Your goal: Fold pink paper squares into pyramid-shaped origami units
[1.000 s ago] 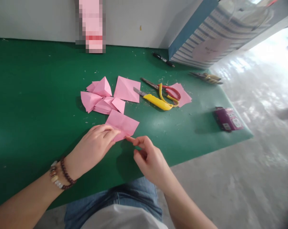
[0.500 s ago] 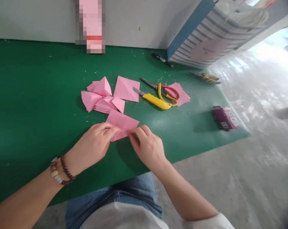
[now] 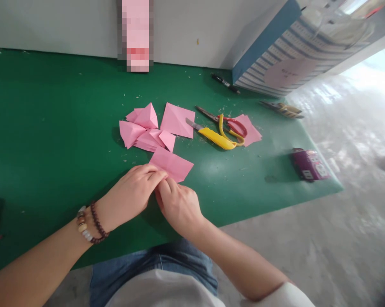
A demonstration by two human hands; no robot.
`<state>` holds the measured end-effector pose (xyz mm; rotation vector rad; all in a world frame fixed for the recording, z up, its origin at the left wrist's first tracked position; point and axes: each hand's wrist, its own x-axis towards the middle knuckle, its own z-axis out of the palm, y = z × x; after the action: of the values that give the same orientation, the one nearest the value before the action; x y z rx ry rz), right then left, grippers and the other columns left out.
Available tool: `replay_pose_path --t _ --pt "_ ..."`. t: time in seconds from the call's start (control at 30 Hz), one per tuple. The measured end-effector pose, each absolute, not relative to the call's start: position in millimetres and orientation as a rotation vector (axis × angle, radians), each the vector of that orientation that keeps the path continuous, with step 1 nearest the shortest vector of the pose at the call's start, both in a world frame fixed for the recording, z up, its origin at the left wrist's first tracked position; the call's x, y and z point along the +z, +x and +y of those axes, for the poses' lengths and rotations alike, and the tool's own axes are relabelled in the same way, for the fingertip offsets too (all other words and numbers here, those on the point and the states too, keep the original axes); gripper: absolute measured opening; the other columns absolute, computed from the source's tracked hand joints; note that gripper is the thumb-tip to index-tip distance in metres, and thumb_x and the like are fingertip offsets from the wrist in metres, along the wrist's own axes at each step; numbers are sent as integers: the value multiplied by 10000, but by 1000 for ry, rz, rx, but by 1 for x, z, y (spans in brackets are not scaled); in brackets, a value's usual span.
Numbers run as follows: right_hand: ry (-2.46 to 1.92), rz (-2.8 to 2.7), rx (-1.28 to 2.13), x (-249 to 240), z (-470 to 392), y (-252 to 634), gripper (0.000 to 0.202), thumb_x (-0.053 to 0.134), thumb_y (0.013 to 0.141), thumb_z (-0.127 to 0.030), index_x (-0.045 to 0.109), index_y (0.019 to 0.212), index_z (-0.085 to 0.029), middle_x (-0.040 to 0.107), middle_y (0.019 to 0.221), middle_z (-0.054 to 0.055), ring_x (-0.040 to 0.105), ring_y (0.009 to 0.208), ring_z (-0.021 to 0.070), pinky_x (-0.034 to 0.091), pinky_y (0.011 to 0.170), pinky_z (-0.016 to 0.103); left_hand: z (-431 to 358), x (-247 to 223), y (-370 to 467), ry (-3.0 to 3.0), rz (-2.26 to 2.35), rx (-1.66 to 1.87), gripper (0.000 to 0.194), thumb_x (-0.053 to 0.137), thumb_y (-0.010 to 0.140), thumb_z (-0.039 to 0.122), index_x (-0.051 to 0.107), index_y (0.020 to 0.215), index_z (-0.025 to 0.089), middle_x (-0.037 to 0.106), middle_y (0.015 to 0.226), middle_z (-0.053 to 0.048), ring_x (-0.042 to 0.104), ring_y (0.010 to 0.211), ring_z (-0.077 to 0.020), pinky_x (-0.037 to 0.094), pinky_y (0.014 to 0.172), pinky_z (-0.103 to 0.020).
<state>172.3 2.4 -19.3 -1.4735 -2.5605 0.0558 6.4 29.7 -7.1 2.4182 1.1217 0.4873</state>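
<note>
Both hands meet at the near edge of a pink sheet of paper (image 3: pixel 175 164), which lies at a slant close to the table's front. My left hand (image 3: pixel 133 187) wears beaded bracelets at the wrist and is closed, its thumb and fingers pinching the paper's near left edge. My right hand (image 3: pixel 179 204) is closed beside it, fingertips touching the left fingertips at the same edge; the pinched part of the sheet is hidden. Just beyond lies a pile of folded pink papers (image 3: pixel 147 134), with a creased pink square (image 3: pixel 179 119) to its right.
A yellow-handled cutter knife (image 3: pixel 216 138) and red-and-yellow scissors (image 3: pixel 226 123) lie right of the square, partly over more pink paper (image 3: pixel 251 132). Farther off are a black pen (image 3: pixel 225 83), pliers (image 3: pixel 283 110), a purple box (image 3: pixel 310 164) and a striped paper bag (image 3: pixel 275 64). The green table (image 3: pixel 250 204) ends at right.
My right hand has moved left along the paper's near edge until its fingertips meet my left hand's. The left hand keeps its pinch. The whole view has shifted slightly.
</note>
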Motion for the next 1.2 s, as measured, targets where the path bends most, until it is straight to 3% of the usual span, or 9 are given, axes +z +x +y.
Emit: replay_pose_path --t 0.1,0.2,0.3,0.4,0.57,0.77,0.87,1.0,1.2 --pt "-1364 -2425 303 -12 4 179 121 479 958 -195 589 907 -184 681 788 34 602 598 149 412 543 273 30 -6 7 2391 1121 468 432 422 834 -33 574 1189 159 637 1191 -99 593 1112 -219 512 976 -403" --pt "-1358 -2187 341 -4 3 195 79 516 939 -174 581 955 -216 725 910 40 660 911 199 498 828 327 30 -3 7 2377 1125 444 446 391 829 -46 579 1169 174 640 1168 -93 599 1099 -216 525 949 -400" --pt "-1393 -2167 288 -1 -7 203 166 484 900 -107 553 993 -226 731 1057 65 555 1242 266 417 1039 480 29 -2 7 2403 1136 448 451 390 849 -31 567 1208 176 640 1172 -97 604 1104 -222 526 949 -402" --pt "-1336 -2274 457 -5 -19 201 202 452 874 -88 534 995 -227 712 1168 64 434 1382 269 286 1148 576 28 -3 6 2421 1132 478 440 408 868 -2 568 1235 181 637 1199 -99 601 1120 -224 518 966 -407" --pt "-1440 -2204 489 -11 -25 204 245 436 858 -84 525 1040 -223 727 1115 70 378 1419 283 253 1138 656 30 -5 5 2468 1058 484 423 422 899 35 589 1255 191 664 1205 -83 593 1142 -216 506 991 -420" --pt "-1546 -2072 354 -15 -16 232 190 447 877 -101 511 995 -235 741 1068 55 471 1354 297 281 1109 696 30 -5 4 2530 1011 497 426 440 881 22 661 1181 227 670 1248 -45 563 1195 -215 493 1016 -434" --pt "-1509 -2048 262 -15 3 247 244 463 887 -106 566 1067 -235 733 1065 62 556 1263 274 424 1065 595 30 -8 2 2596 972 508 401 446 876 29 678 1154 201 678 1232 -64 576 1173 -225 503 1000 -435" --pt "-1327 -2288 153 -13 39 260 380 455 908 -93 593 1233 -234 591 1343 120 539 1257 275 508 1002 511 36 -9 -3 2699 849 502 408 461 874 36 658 1198 186 658 1279 -63 548 1225 -242 458 1055 -471" --pt "-922 -2602 26 -5 55 265 165 555 942 -170 708 967 -228 628 1320 95 527 1286 256 517 992 438 41 -2 -7 2771 801 445 299 546 929 221 638 1213 206 669 1220 -66 550 1206 -261 398 1099 -500"
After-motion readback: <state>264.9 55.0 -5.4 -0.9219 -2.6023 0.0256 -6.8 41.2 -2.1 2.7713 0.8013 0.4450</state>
